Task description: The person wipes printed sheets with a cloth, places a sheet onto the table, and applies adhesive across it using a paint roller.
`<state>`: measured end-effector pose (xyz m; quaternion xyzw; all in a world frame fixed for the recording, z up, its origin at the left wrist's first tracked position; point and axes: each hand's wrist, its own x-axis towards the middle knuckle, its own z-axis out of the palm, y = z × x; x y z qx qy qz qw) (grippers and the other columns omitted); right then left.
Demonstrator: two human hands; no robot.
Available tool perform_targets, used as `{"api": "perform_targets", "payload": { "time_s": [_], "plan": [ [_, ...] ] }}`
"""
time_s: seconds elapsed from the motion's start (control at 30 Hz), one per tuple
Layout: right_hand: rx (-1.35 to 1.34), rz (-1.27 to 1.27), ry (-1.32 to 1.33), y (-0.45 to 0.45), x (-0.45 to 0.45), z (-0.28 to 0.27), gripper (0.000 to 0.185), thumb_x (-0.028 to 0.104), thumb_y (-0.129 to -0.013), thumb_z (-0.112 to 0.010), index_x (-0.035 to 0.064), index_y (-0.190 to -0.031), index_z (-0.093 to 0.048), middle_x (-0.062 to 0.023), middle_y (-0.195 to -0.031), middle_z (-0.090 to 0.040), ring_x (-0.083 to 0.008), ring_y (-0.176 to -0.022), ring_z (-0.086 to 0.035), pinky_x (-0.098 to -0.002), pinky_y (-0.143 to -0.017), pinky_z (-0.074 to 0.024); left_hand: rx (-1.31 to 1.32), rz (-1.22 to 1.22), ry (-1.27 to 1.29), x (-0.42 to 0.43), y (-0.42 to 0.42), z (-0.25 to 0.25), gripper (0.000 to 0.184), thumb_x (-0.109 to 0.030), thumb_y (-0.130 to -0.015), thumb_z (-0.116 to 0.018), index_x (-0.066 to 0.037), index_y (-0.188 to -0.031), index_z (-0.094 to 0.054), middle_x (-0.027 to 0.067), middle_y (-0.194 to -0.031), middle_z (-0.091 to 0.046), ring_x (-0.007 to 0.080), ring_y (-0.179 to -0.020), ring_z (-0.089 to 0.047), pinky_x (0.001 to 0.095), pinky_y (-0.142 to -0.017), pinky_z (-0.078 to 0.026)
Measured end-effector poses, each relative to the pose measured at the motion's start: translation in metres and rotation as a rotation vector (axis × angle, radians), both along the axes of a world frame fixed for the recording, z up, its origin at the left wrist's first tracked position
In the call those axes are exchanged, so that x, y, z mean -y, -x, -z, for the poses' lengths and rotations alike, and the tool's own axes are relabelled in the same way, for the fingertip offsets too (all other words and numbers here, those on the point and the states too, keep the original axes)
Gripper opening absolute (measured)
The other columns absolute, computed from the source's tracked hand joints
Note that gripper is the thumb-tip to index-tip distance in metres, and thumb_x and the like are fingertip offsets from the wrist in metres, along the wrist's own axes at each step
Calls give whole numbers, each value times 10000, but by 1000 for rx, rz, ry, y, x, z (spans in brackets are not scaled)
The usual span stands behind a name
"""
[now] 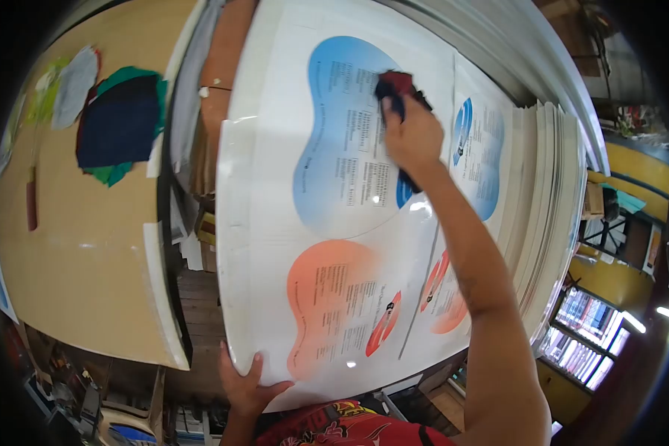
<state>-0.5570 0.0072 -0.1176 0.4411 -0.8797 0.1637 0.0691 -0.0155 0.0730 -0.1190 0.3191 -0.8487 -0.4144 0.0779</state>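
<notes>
My right hand (418, 140) is closed around a bunched cloth (395, 88), dark blue with a red patch, against the upper part of a large white printed sheet (264, 186). Under and beside it lies a blue blob-shaped print (327, 141) with columns of small text. My left hand (247, 383) rests at the sheet's near left edge, fingers spread, holding nothing. Close to it is an orange blob-shaped print (312, 312). Part of the sheet is hidden beneath my right forearm.
On the left stands a tan table (89, 282) bearing a dark cloth pile (119, 123), a grey cloth (75, 88) and a tool with a brown handle (31, 199). Stacked white boards (531, 201) rise along the right. A narrow gap separates the two work surfaces.
</notes>
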Motion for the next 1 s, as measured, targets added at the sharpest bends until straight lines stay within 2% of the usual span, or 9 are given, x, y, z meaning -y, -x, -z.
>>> {"api": "perform_targets", "payload": {
  "time_s": [0.17,0.33,0.5,0.53,0.63,0.67,0.7,0.8,1.0],
  "plan": [
    [-92,393,-286,139,49,17,423,435,-940,-553,50,-1030,-703,-236,-938,-713,-435,-897,-690,-517,-804,-544,-13,31,-61,3,2,-3,1060,-567,-588,-917,-190,-1470,-466,387,-1552,-173,522,-1330,-444,561,-1033,-471],
    [9,350,-123,110,51,-10,407,360,-970,-517,-15,-991,-675,-307,-966,-698,-477,-969,-669,-542,-877,-532,-9,56,35,3,3,0,1116,-569,-551,-930,-147,-1475,-467,375,-1553,-198,529,-1342,-421,567,-1053,-448],
    [18,232,-86,5,2,-6,318,289,-953,-545,0,-942,-678,-283,-888,-702,-461,-870,-681,-554,-791,-540,47,67,66,1,1,-3,1152,-548,-508,-946,-131,-1480,-489,369,-1559,-209,525,-1364,-399,536,-1068,-435],
    [159,193,-233,-21,-18,-3,323,294,-929,-605,-11,-1012,-670,-288,-945,-702,-448,-924,-683,-536,-823,-542,67,73,66,1,0,-5,1157,-534,-511,-950,-130,-1488,-481,368,-1559,-210,518,-1368,-398,523,-1069,-437],
    [17,114,-201,-102,-82,3,389,413,-925,-568,43,-941,-685,-207,-872,-708,-406,-796,-691,-508,-746,-546,58,65,68,-1,2,-5,1153,-502,-516,-957,-127,-1495,-477,371,-1559,-216,506,-1378,-395,497,-1072,-438],
    [49,44,-69,-132,-110,1,278,335,-880,-612,63,-888,-668,-176,-809,-692,-376,-700,-673,-498,-669,-538,27,51,57,-1,6,-6,1138,-497,-516,-957,-128,-1486,-489,374,-1558,-219,509,-1380,-393,498,-1076,-435],
    [17,4,-82,-161,-143,7,252,254,-792,-679,66,-957,-644,-136,-875,-681,-341,-793,-661,-446,-703,-543,-7,38,47,-2,9,-9,1123,-492,-516,-958,-128,-1477,-502,377,-1556,-222,511,-1383,-391,499,-1079,-431],
    [83,-2,-26,-249,-229,4,305,157,-667,-671,56,-952,-628,-103,-828,-637,-324,-762,-636,-453,-652,-522,-3,66,91,-3,10,-13,1111,-480,-545,-949,-115,-1487,-487,346,-1569,-232,486,-1397,-382,472,-1092,-419],
    [198,112,-103,-376,-339,-15,165,120,-686,-660,74,-807,-558,-117,-780,-588,-337,-716,-606,-445,-626,-503,-74,76,67,-3,2,-17,1065,-406,-599,-949,-132,-1507,-464,318,-1586,-215,462,-1420,-360,447,-1130,-374]
  ]
}}
